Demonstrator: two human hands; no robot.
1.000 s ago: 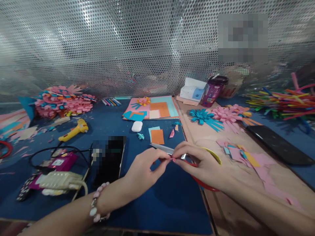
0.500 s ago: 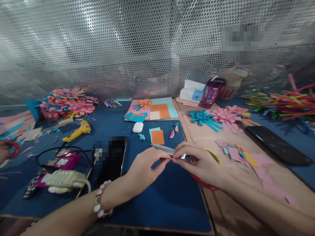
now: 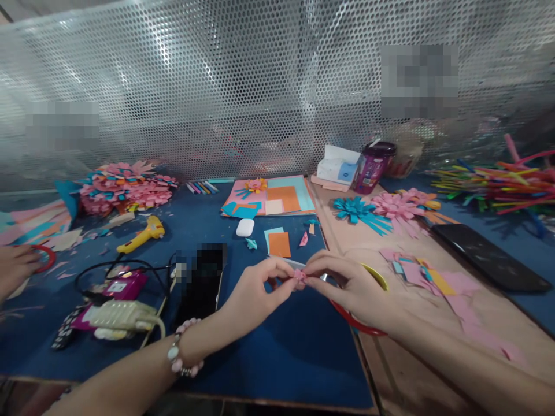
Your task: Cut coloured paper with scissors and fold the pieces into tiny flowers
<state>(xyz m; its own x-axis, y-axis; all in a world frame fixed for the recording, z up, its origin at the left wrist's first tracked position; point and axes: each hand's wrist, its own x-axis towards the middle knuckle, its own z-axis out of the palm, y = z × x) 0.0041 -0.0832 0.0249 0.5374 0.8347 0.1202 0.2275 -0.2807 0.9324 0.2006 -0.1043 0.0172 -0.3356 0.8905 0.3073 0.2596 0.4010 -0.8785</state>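
Note:
My left hand (image 3: 260, 283), with a beaded bracelet at its wrist, pinches a small folded piece of pink paper (image 3: 299, 279) between thumb and forefinger. My right hand (image 3: 351, 284) has its fingertips on the other side of that same piece. A pair of scissors (image 3: 366, 329) with a red and yellow handle stays with the right hand; its blade points left and is partly hidden behind my fingers. Just beyond the hands lie an orange paper square (image 3: 279, 245), a light blue folded paper piece (image 3: 251, 244) and a pink one (image 3: 304, 238).
Left of my arm are a black phone (image 3: 202, 283), a power strip (image 3: 124, 312) and a yellow glue gun (image 3: 143, 234). A co-worker's hand (image 3: 17, 267) is at the far left with red-handled scissors. Paper flowers (image 3: 353, 208), scraps and another phone (image 3: 489, 257) lie to the right.
The pink paper has come further into view between my fingertips, and less of the scissor blade shows. At the far left, more of the co-worker's hand is visible.

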